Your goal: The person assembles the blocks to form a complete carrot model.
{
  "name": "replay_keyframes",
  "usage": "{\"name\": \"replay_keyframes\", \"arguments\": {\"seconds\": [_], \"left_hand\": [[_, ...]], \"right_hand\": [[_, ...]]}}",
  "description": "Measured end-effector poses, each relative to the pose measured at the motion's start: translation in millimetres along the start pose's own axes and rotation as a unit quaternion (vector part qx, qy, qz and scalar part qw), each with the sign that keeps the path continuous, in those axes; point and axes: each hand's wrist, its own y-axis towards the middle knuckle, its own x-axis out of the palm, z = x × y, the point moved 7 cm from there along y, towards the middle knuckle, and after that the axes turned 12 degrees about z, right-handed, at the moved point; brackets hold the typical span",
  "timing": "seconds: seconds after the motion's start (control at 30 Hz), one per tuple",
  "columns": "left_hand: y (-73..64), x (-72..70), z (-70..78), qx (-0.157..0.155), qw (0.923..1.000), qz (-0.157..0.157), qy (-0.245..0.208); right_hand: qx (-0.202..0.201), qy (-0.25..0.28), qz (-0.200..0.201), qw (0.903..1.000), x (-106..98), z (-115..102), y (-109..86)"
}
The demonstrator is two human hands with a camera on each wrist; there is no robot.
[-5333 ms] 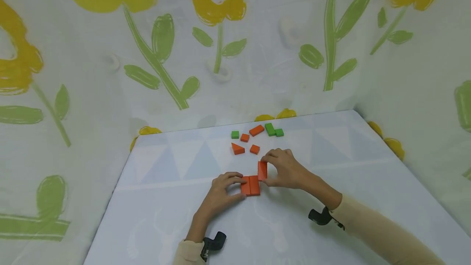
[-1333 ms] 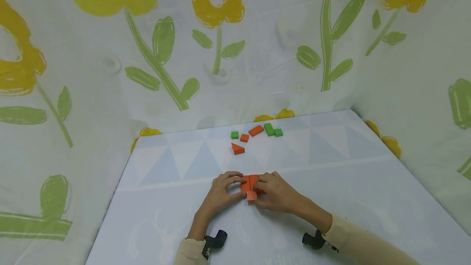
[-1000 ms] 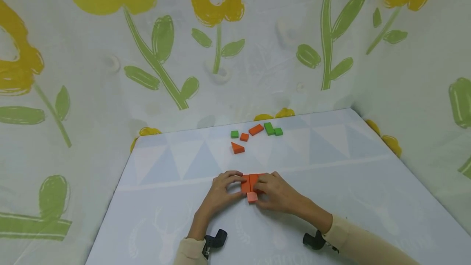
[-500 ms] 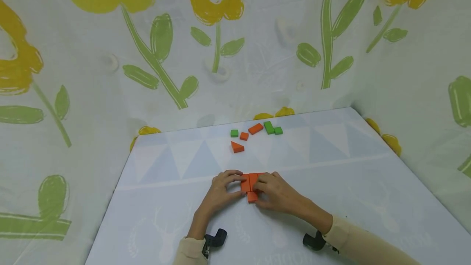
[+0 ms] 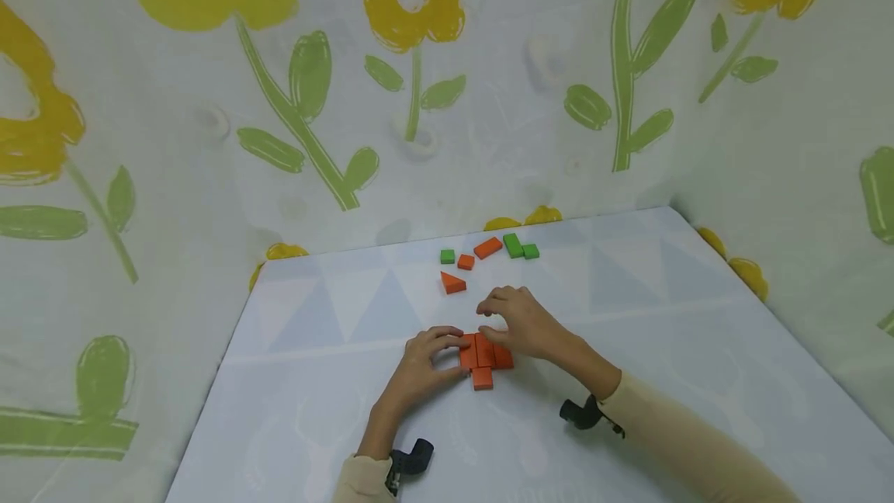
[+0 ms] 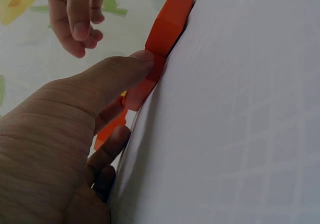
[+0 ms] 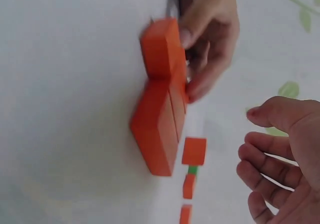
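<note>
Several flat orange building blocks lie together on the table in the head view. The left block [image 5: 469,355], middle block [image 5: 485,352] and right block [image 5: 503,357] stand side by side, and a small square block [image 5: 483,378] sits against their near side. My left hand [image 5: 422,362] pinches the left block between thumb and fingers; in the left wrist view its thumb [image 6: 120,76] presses the block's near edge. My right hand [image 5: 524,323] hovers over the far side of the group, fingers loosely bent and apart, holding nothing in the right wrist view.
Farther back lie an orange triangle block [image 5: 452,283], a small orange block [image 5: 466,261], an orange oblong block [image 5: 488,248] and green blocks [image 5: 513,245], with one green cube [image 5: 447,256] to their left. A flower-printed curtain [image 5: 489,123] stands behind the table.
The right hand has let go of the small square block at the group's near side and moved away and up. Earlier it held the right-hand block. The left hand has stayed put.
</note>
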Motion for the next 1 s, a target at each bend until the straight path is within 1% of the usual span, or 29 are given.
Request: {"name": "replay_keyframes", "arguments": {"seconds": [0.13,0.23,0.3,0.47,0.57,0.7,0.8,0.87,1.0], "left_hand": [[0.5,-2.3,-0.4,-0.002,1.0000,0.005,0.003],[0.0,-2.6,-1.0,-0.008,1.0000,0.004,0.001],[-0.2,-2.3,-1.3,-0.011,0.9999,0.004,-0.002],[1.1,-0.8,0.2,0.003,1.0000,0.006,-0.005],[1.0,-0.9,1.5,0.006,1.0000,0.004,-0.001],[-0.9,-2.3,3.6,0.009,0.9999,0.005,-0.002],[-1.8,-2.7,3.6,0.017,0.9998,0.008,0.001],[-1.3,-2.6,3.1,0.022,0.9997,0.011,0.007],[0.7,-1.2,1.7,0.013,0.9999,0.003,0.011]], "right_hand": [[0.009,-0.003,0.021,0.9997,0,16,30.3],[0.017,-0.010,0.027,0.9994,4,31,51.7],[0.033,-0.013,0.025,0.9991,8,42,64.7],[0.069,-0.016,0.016,0.9973,17,68,91.2],[0.092,-0.020,0.001,0.9956,27,80,101.5],[0.117,-0.036,-0.030,0.9921,44,90,109.7],[0.123,-0.044,-0.051,0.9902,53,94,114.1],[0.123,-0.048,-0.056,0.9897,57,96,116.8],[0.129,-0.057,-0.068,0.9877,64,101,120.0]]}}
